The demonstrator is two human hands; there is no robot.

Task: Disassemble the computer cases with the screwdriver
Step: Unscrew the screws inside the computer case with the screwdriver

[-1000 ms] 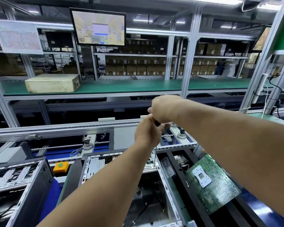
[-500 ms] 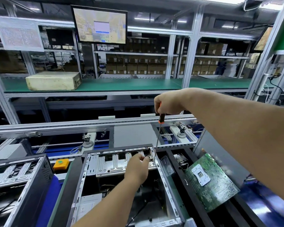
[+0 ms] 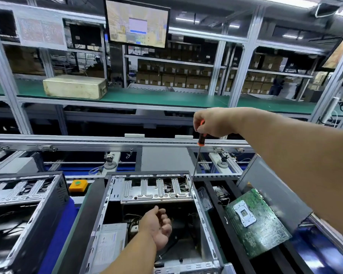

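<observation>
right hand grips the screwdriver handle; left hand hangs loose, empty; the steel computer case likely stiff, sharp-edged.

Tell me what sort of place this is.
Probably a factory disassembly line: open black metal computer cases sit along an aluminium-framed conveyor, a loose green circuit board lies beside them, and stacked brown cardboard boxes fill the shelves behind.

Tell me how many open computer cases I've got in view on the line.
2. One computer case lies in the middle under the left hand, with the screwdriver tip at its drive cage. Another case sits at the left edge, partly cut off. More may lie out of frame.
</observation>
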